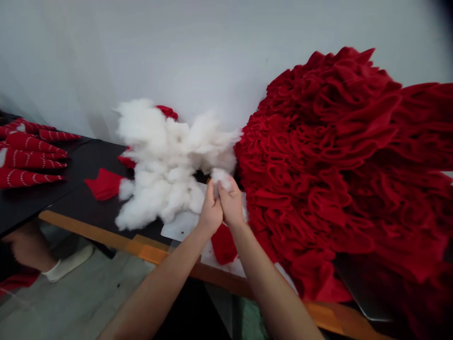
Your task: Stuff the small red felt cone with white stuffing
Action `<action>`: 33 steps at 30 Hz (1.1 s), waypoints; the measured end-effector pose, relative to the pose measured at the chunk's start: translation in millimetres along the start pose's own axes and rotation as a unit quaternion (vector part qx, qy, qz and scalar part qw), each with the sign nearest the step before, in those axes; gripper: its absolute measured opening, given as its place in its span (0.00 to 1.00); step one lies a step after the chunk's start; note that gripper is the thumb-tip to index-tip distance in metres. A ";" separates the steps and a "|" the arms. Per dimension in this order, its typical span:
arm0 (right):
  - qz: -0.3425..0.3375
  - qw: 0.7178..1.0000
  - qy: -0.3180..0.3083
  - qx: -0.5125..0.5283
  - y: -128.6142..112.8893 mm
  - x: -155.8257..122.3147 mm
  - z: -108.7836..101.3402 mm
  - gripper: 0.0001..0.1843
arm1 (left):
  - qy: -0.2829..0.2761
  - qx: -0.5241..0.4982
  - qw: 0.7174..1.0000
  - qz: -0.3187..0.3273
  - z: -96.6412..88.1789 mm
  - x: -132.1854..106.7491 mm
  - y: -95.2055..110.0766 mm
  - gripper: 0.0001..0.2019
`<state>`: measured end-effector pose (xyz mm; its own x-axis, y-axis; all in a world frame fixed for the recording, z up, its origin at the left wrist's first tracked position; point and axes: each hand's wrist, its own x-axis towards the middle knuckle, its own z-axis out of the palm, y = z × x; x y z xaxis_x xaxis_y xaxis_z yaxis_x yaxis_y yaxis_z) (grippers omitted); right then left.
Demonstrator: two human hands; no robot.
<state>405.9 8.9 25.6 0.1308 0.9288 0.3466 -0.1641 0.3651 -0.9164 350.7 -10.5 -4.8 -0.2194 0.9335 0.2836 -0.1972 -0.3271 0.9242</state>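
My left hand (211, 210) and my right hand (231, 200) are pressed together above the table's front part. Both are closed around a small tuft of white fiberfill stuffing (221, 178), which sticks out above the thumbs. Just below the hands a red fabric piece (224, 244) lies on white paper (182, 226). Left of and behind the hands spreads a big loose heap of white stuffing (166, 165). To the right, close to my right hand, rises a tall pile of red fabric pieces (318, 165).
A red pouch (104, 184) with stuffing at its mouth lies left of the heap. Red cones with white dotted lines (33, 153) are grouped at the far left. Orange-brown tape (148, 250) runs along the table edge. Another person's leg (33, 250) shows below the table, lower left.
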 end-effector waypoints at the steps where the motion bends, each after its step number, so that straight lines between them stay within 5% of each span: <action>1: 0.021 0.999 0.022 0.025 0.4 -2.2 1.5 0.16 | 0.004 0.014 1.000 0.018 -0.9 -2.3 -1.4 0.24; 6: 0.152 0.971 0.109 0.149 -0.7 -15.8 3.9 0.13 | 0.002 0.111 0.987 0.115 -6.8 -10.1 2.7 0.23; 10: 0.113 0.978 0.038 0.173 -12.7 -40.8 7.5 0.20 | -0.041 0.154 0.982 0.102 -8.8 -17.0 15.6 0.26; 13: 0.067 0.982 0.094 0.150 -28.4 -54.6 2.6 0.19 | -0.130 0.207 0.961 0.130 -8.9 -33.2 35.4 0.27; 17: 0.061 0.981 0.157 0.100 -48.4 -63.6 -38.4 0.15 | -0.255 0.288 0.893 0.234 -14.3 -67.7 56.4 0.31; 23: 0.114 0.972 0.205 -0.020 -45.3 -109.6 -117.9 0.19 | -0.126 0.519 0.812 0.234 -26.7 -98.4 8.8 0.31; 25: 0.100 0.977 0.142 -0.125 -30.9 -127.3 -128.1 0.15 | -0.118 0.547 0.800 0.217 -26.9 -96.7 -7.7 0.23; 27: 0.007 0.970 0.039 -0.239 -14.8 -138.8 -128.0 0.15 | -0.111 0.538 0.810 0.204 -25.6 -92.9 -13.5 0.16; 30: -0.093 0.912 -0.090 -0.389 3.3 -141.5 -114.0 0.20 | -0.100 0.499 0.835 0.208 -22.5 -89.5 -8.1 0.11; 33: -0.064 0.867 -0.130 -0.477 11.4 -132.1 -95.4 0.17 | -0.118 0.464 0.844 0.242 -18.7 -91.4 -1.7 0.12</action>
<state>480.0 -115.6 -49.7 -0.1562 0.9126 0.3779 0.7343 0.3632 -0.5735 353.2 -98.0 -37.1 0.1592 0.7627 0.6269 0.7184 -0.5250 0.4563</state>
